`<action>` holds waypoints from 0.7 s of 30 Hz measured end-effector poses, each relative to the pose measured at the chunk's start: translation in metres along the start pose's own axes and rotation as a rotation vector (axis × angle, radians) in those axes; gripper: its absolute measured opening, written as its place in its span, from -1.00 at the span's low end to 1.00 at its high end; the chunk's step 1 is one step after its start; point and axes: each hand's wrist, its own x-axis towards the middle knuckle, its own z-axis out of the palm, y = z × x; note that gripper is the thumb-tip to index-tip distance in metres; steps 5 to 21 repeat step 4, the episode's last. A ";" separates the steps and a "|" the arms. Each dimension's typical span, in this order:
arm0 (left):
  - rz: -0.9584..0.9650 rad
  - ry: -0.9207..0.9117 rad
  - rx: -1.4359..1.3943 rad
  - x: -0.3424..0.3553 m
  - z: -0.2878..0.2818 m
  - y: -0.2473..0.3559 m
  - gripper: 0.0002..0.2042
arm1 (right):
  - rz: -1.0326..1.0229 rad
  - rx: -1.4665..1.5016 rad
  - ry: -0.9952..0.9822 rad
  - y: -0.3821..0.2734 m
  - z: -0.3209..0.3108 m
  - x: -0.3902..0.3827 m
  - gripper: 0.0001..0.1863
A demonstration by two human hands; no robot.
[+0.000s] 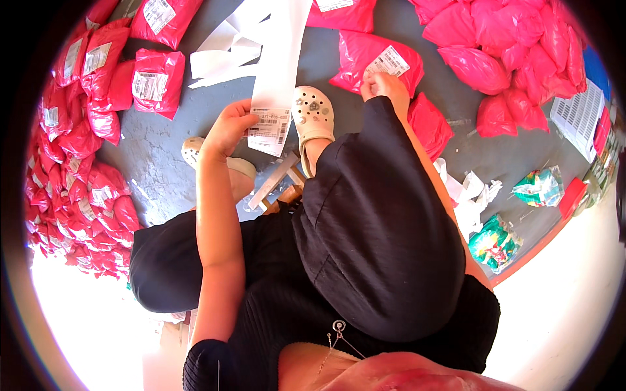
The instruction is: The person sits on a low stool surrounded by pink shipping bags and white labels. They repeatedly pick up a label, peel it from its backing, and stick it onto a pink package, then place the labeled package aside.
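Note:
My left hand (228, 129) is closed on the lower end of a long white strip of labels (277, 72), its thumb on a printed label (269, 127) at the bottom. The strip runs up and away over the floor. My right hand (389, 91) is at the near edge of a pink plastic parcel (355, 64). Its fingers are pressed together at the corner of the white label (390, 62) stuck on that parcel. Whether they pinch the label, the plastic or something small is hidden.
Labelled pink parcels (91, 195) pile up at left, and more pink parcels (502, 39) heap at upper right. A white crate (578, 117), crumpled white paper (471, 195) and green plastic packs (497, 242) lie at right. Clog-shod feet (313, 112) stand between my hands.

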 end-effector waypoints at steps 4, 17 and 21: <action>0.020 -0.035 0.039 -0.002 0.003 0.005 -0.63 | -0.013 -0.138 -0.166 0.009 0.015 -0.012 -0.82; 0.020 -0.035 0.039 -0.002 0.003 0.005 -0.63 | -0.013 -0.138 -0.166 0.009 0.015 -0.012 -0.82; 0.020 -0.035 0.039 -0.002 0.003 0.005 -0.63 | -0.013 -0.138 -0.166 0.009 0.015 -0.012 -0.82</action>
